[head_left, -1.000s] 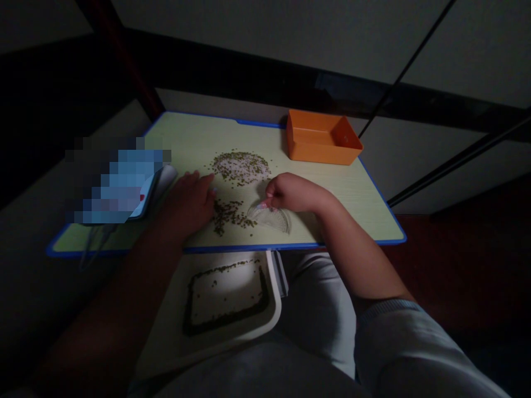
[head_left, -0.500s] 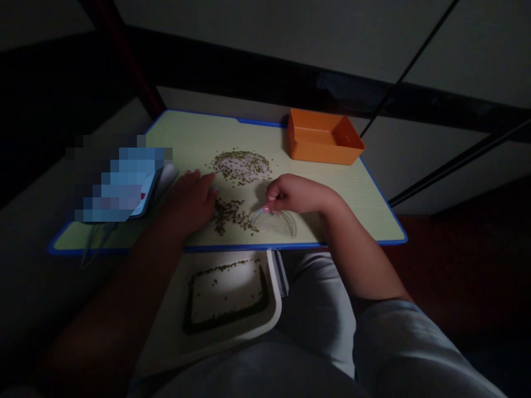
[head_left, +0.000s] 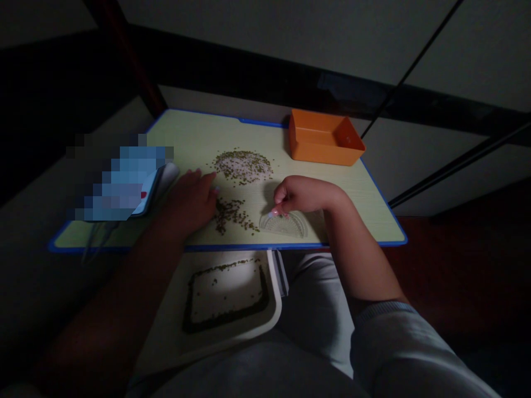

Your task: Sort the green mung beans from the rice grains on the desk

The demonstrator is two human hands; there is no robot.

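Observation:
My right hand [head_left: 299,194] pinches a clear half-round protractor [head_left: 286,225], which lies low over the table near its front edge. To the protractor's left is a loose patch of small green beans [head_left: 232,215]. My left hand [head_left: 193,199] lies with its fingers spread on the table, its thumb beside that patch. Farther back sits a larger round pile of green beans mixed with pale grains [head_left: 243,165]. Below the table edge, a white tub [head_left: 271,318] on my lap side holds green beans, mostly along the borders of its floor.
The pale folding table [head_left: 352,215] has a blue rim. An orange open box [head_left: 327,152] stands at its back right. At the left, a phone or tablet [head_left: 124,188], partly blurred out, leans on a stand, with a cable below. Dark cabinet panels rise behind.
My right hand has slid the protractor a little to the right, away from the front patch of beans. My left hand stays in place.

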